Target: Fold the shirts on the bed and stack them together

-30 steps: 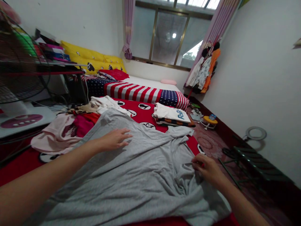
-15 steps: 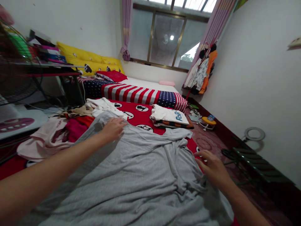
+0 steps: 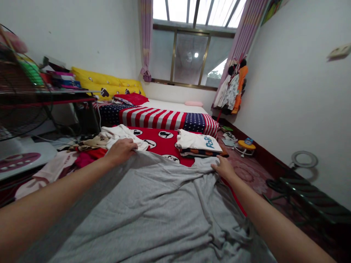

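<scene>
A large grey shirt [image 3: 153, 204] lies spread and wrinkled across the red patterned cover [image 3: 153, 133], filling the lower middle of the view. At its far left edge, my left hand [image 3: 122, 149] pinches the fabric. My right hand [image 3: 224, 168] grips the cloth at the far right corner, near what looks like a sleeve. Just beyond the right hand sits a stack of folded clothes with a white shirt [image 3: 199, 140] with blue letters on top. Beside my left hand is a loose pile of clothes, including a white garment [image 3: 117, 132] and a pale pink one [image 3: 52, 170].
A fan [image 3: 22, 153] and a cluttered desk [image 3: 55, 98] stand at the left. Behind is a bed with a stars-and-stripes cover [image 3: 156, 117]. On the right floor are a yellow stool [image 3: 246, 145] and a dark green bench [image 3: 307, 195]. Clothes [image 3: 233, 89] hang by the window.
My right hand has moved forward and left from the shirt's right side to its far right corner and closed on it. My left hand has shifted slightly left, now gripping the edge. The view tilted up.
</scene>
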Demonstrator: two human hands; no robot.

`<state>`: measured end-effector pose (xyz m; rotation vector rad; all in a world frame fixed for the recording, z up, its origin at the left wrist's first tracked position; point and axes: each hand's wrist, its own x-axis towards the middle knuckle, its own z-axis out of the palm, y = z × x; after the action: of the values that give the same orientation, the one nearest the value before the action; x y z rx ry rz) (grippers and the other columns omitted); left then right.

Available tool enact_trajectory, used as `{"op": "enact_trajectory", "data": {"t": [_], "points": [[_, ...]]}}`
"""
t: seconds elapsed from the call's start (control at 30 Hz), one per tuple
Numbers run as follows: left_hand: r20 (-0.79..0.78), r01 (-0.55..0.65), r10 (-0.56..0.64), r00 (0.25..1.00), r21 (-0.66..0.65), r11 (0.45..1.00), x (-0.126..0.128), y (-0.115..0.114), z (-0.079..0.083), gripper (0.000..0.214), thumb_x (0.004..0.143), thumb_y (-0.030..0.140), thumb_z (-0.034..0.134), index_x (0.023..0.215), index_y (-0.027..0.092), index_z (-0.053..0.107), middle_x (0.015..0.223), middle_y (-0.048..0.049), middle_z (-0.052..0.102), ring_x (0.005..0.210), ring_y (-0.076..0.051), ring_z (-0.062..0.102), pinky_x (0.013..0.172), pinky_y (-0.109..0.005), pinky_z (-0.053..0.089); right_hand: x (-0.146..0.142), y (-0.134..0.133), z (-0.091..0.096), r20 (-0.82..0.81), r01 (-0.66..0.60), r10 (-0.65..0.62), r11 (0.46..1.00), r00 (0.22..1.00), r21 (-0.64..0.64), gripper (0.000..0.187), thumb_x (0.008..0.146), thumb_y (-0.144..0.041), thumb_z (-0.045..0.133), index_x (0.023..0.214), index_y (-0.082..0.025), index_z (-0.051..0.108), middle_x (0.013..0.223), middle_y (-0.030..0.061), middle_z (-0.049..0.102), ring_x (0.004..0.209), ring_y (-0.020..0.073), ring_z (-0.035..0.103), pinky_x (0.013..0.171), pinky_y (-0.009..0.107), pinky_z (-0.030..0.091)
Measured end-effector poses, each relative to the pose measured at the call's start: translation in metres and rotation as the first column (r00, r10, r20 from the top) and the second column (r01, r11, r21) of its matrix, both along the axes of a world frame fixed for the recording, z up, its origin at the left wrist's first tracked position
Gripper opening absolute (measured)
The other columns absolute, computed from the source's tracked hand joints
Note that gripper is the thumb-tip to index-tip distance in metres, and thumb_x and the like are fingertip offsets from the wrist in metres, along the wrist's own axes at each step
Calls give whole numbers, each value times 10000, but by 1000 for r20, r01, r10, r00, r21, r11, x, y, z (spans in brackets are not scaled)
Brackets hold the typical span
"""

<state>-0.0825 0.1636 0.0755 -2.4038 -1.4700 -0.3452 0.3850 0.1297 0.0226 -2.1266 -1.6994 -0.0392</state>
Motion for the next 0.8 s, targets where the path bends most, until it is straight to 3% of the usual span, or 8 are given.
{"op": "enact_trajectory", "data": {"t": [0.07,0.13,0.23,0.4,0.47,0.57,0.67,0.8], "points": [[42,-42,41,998,10,999,-11,-5,9,241,796,212,459,928,179,657,970,-96,644,916,-263,602,788,-346,440,5,8,-1,-23,8,-9,1000,1000,-23,566,678,-299,722,1202,-114,612,1180,191,645,1086,313,604,857,355,467],[57,-99,98,994,12,995,-22,-12,20,252,801,211,442,963,170,630,999,-89,649,900,-253,608,760,-338,446,11,12,3,-46,-1,-1,999,999,-41,420,612,-304,760,997,-147,703,992,144,714,967,315,649,784,342,481],[70,-198,195,978,33,980,-37,-19,40,270,834,250,426,1027,171,598,1056,-72,644,906,-243,601,759,-336,446,14,17,17,-89,0,1,1000,996,9,263,654,-381,711,778,-149,717,839,134,717,891,328,658,723,348,480],[137,-365,352,926,84,927,-61,-12,55,318,871,326,382,1049,196,611,1106,-72,620,953,-279,590,823,-427,439,-4,30,31,-263,-20,70,982,962,190,557,741,-263,606,1265,-84,555,1114,155,677,852,215,674,671,272,509],[152,-405,391,908,76,911,-65,-6,49,325,866,295,366,986,191,649,1072,-79,631,1005,-306,576,831,-464,422,-16,30,29,-297,-79,137,977,945,198,663,715,-204,617,1348,-77,466,1216,157,634,831,171,677,662,237,513],[210,-338,308,928,122,933,-53,-7,34,376,858,258,354,1079,174,646,1161,-56,610,1188,-326,467,936,-497,360,-28,17,24,-302,-143,199,970,932,196,506,729,-197,593,1223,-91,579,1194,140,647,819,163,674,686,237,509],[186,-172,139,973,176,969,-14,-25,17,436,848,183,388,1244,116,558,1372,-102,479,1295,-328,362,1055,-511,280,-33,-8,20,-269,-202,239,966,933,159,280,742,-203,565,984,-133,688,979,88,713,747,164,657,682,251,484],[127,132,-122,984,-73,989,58,-69,-23,284,855,206,499,1083,183,667,1293,-115,553,1191,-270,494,1067,-430,346,-44,-46,16,-227,-305,300,952,927,13,162,765,-299,590,730,-172,685,670,24,672,572,136,587,555,231,398]]}}
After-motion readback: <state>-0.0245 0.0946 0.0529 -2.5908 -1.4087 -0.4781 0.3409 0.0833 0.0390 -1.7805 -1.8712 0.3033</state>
